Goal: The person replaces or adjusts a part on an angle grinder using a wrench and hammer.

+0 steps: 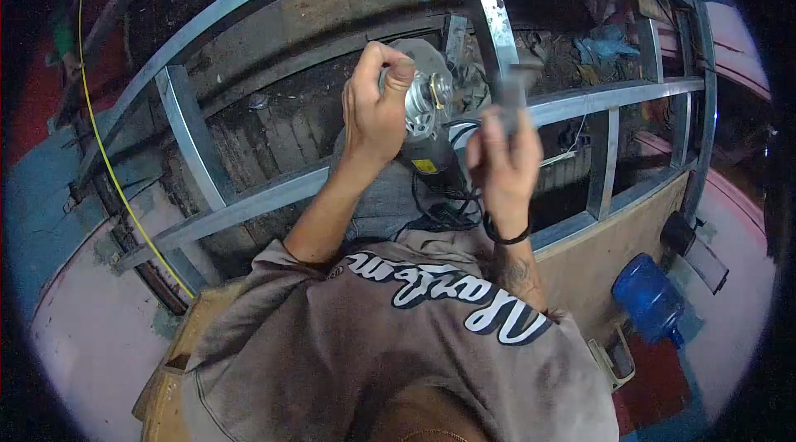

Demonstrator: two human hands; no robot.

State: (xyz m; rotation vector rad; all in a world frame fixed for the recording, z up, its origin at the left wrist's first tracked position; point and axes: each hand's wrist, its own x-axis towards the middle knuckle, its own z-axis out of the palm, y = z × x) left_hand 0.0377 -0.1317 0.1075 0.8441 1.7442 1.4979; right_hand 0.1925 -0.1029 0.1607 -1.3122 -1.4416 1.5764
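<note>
Head view, looking down over the chest. Left hand (377, 106) is wrapped around the head of an angle grinder (424, 114), thumb pressed on top near the spindle; the grinder is held up in front of the body, above a metal frame (249, 206) of grey bars, its cord (444, 206) hanging down toward the lap. The spindle face shows bare metal; I cannot tell whether a disc is mounted, though a pale round shape sits behind the hand. Right hand (502, 164) is closed on a small dark tool (512, 94), blurred, probably a wrench, held just beside the grinder head and not on it. Judgement: work at the spindle is under way, not finished; tool not yet engaged. A blue jug (651, 301) lies on the floor, well apart.
</note>
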